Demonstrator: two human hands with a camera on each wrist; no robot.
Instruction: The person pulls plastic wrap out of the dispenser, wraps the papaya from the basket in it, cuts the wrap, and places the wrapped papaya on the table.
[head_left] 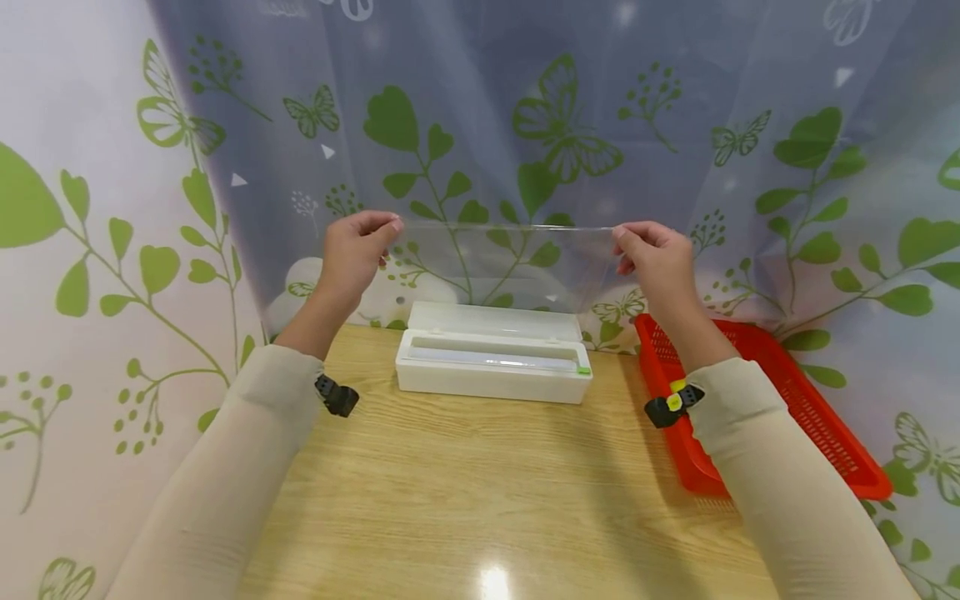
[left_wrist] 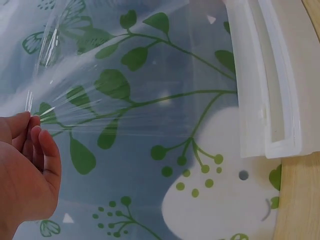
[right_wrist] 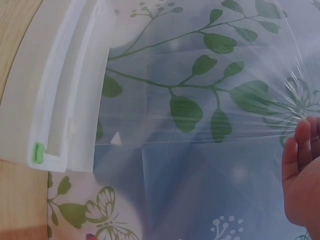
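A sheet of clear plastic wrap (head_left: pixel 510 258) is stretched between my two hands, above and behind a white dispenser box (head_left: pixel 491 379). My left hand (head_left: pixel 354 257) pinches one upper corner between thumb and fingers. At the opposite corner my right hand (head_left: pixel 658 262) pinches the film the same way. Creases fan out from the pinched corner in the left wrist view, where the film (left_wrist: pixel 165 100) runs toward the box (left_wrist: pixel 287 80). The box lid (head_left: pixel 495 321) stands raised at the back, and a roll (head_left: pixel 491 359) shows in the slot. A green slider (right_wrist: pixel 38 153) sits at the box's right end.
A red plastic basket (head_left: pixel 806 400) stands on the right, partly behind my right forearm. The wooden table (head_left: pixel 465 475) extends toward me from the box. A curtain-like backdrop with leaves and butterflies (head_left: pixel 465 100) rises behind the table.
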